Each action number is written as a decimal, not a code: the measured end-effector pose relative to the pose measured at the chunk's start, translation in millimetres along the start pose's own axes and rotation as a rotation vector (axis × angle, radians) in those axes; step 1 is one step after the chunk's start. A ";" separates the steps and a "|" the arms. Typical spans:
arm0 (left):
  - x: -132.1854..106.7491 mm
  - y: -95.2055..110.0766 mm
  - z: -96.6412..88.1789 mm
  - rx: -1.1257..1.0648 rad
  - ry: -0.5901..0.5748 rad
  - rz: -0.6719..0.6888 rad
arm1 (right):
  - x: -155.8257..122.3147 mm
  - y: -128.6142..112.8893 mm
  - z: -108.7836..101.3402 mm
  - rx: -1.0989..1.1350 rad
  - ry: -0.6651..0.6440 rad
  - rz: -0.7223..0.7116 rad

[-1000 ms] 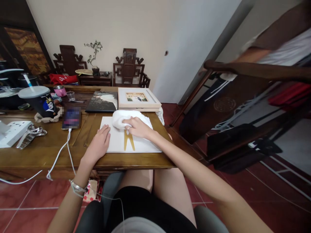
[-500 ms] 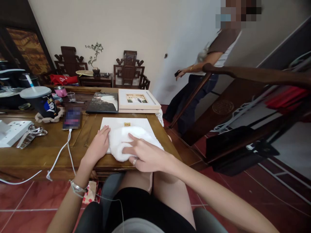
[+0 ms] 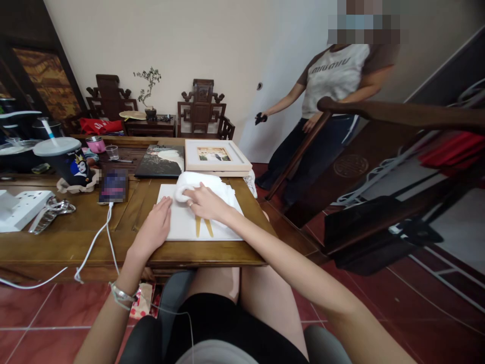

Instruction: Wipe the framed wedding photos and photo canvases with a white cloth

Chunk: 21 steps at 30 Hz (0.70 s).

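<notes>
A flat white board [image 3: 178, 222] lies at the table's near edge, with two gold strokes [image 3: 204, 227] showing on its lower half. Over its far half is a bunched white fluffy cloth [image 3: 200, 179], which hides that part of the surface. My right hand [image 3: 208, 202] grips the cloth from above, fingers pressed into its folds. Along the board's left edge rests my left hand [image 3: 157, 220], fingers stretched out flat and holding nothing.
Behind the board lie a dark picture panel [image 3: 159, 162] and a framed photo [image 3: 217, 156]. To the left are a phone [image 3: 112, 187] on a cable, a lidded cup [image 3: 68, 162], a hair claw clip [image 3: 49, 215] and a power strip [image 3: 28, 205]. A person [image 3: 333, 86] stands beyond a wooden chair [image 3: 352, 156].
My right hand has moved the cloth away from me, from the board's near part to its far part, baring the gold strokes. My left hand stays put. The person has turned towards the table.
</notes>
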<state>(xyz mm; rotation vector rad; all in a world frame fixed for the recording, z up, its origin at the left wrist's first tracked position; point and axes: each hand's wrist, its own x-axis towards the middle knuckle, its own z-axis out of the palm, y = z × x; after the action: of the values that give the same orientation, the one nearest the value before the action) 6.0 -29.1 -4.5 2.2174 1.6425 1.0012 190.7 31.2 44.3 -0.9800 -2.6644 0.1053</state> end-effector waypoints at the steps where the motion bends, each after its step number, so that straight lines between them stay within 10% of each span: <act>1: -0.1 2.4 -2.3 -0.039 0.054 -0.007 | 2.4 -5.8 1.8 -0.026 -0.018 -0.007; 6: 2.0 6.0 -9.7 -0.384 0.319 -0.179 | -9.1 -39.5 3.7 -0.016 -0.073 -0.174; 11: 3.8 4.2 -6.8 -0.508 0.309 -0.220 | -44.9 -57.2 -21.5 0.180 -0.150 -0.323; 21: 0.4 6.1 0.0 0.039 -0.048 -0.029 | -22.2 28.5 -21.7 0.391 -0.005 0.036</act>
<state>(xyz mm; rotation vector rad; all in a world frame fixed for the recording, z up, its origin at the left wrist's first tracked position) 10.7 -30.9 -1.1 2.2175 1.6824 0.9093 231.0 38.0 54.5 -0.8953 -2.4923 0.6108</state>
